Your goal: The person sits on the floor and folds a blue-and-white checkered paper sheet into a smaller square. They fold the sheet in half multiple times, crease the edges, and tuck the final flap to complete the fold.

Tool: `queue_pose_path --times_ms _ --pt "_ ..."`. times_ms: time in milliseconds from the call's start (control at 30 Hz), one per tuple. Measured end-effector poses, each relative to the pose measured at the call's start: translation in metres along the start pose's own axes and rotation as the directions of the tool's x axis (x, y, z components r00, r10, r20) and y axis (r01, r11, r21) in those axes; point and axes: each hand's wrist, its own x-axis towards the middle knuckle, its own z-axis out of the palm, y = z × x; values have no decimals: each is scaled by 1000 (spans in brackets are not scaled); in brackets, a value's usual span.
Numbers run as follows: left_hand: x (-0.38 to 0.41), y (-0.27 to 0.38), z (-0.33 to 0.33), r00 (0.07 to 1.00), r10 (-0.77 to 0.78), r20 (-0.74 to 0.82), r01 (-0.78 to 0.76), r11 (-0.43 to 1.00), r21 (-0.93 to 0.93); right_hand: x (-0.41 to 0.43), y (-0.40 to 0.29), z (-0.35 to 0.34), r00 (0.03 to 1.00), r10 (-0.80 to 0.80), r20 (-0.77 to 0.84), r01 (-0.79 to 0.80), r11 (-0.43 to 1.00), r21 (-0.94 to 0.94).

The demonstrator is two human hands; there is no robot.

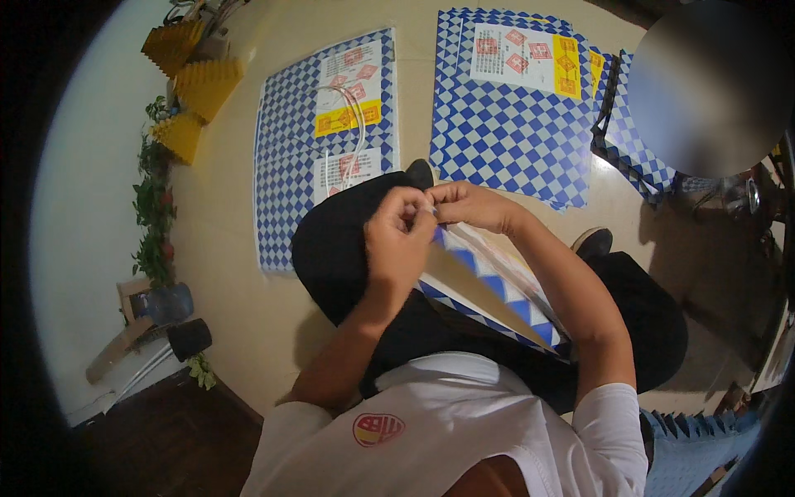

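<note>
A blue-and-white checkered paper bag [490, 273] rests on my lap, its opening gaping and its inside brown. My left hand [404, 230] pinches the bag's far corner between thumb and fingers. Against it, my right hand [469, 205] is closed on the same corner, fingertips nearly touching those of the left. A small pale piece shows between the fingertips; what it is cannot be told. Part of the bag's right side is hidden by my right forearm.
Flat checkered bags with white cords [323, 143] lie on the floor beyond my left knee. A stack of checkered bags [509, 130] lies ahead, more checkered pieces [640, 136] to its right. Yellow folded pieces [205, 87], a plant [152, 211] and a blue pot [164, 304] line the left wall.
</note>
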Motion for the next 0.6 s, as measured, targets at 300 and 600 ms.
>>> queue_pose_path --times_ms 300,600 --pt "3 -10 -29 945 -81 316 19 981 195 -27 -20 11 994 -45 -100 17 964 -266" --pt "-31 -30 -36 946 198 259 -169 977 -129 -59 -40 53 978 -57 -202 -88 763 -641"
